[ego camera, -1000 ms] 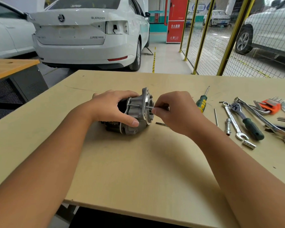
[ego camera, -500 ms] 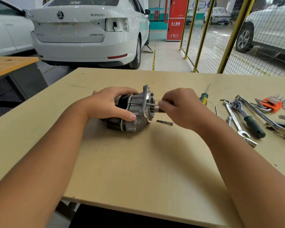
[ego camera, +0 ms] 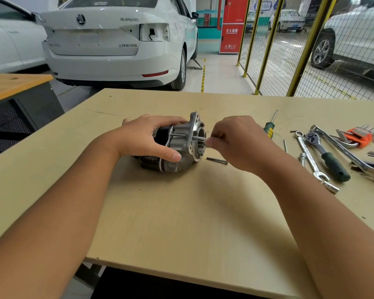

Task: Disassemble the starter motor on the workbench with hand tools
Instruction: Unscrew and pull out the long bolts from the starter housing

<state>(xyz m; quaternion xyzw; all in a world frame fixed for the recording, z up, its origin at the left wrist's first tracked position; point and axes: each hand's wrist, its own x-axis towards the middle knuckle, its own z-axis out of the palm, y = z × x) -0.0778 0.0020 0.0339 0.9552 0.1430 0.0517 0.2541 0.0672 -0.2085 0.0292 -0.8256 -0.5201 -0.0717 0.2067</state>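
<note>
**Through-bolt withdrawal, starter motor**

Starter motor [ego camera: 177,145] lies on its side at mid-workbench [ego camera: 181,212], flanged nose housing facing right. Left hand [ego camera: 147,140] wraps over the body, fingers curled across the top and thumb pressed against the near side, pinning it down. Right hand [ego camera: 235,141] pinches the outer end of a long through-bolt [ego camera: 198,138] between thumb and fingertips; the bolt projects from the flange face. A second, loose bolt [ego camera: 216,160] lies on the bench just right of the motor.

Judgement on the step: draw the bolt straight out along its axis, without cocking it in the bore, with the left hand holding the body firmly so the housing halves do not shift. Set it beside the loose bolt.

Not resolvable: bolt head, hidden inside the pinch; how much shank remains inside; the motor's rear end, covered by the left hand. Ratchet [ego camera: 326,156], spanners and hex keys lie well right, the outermost cut off by the frame edge.
</note>
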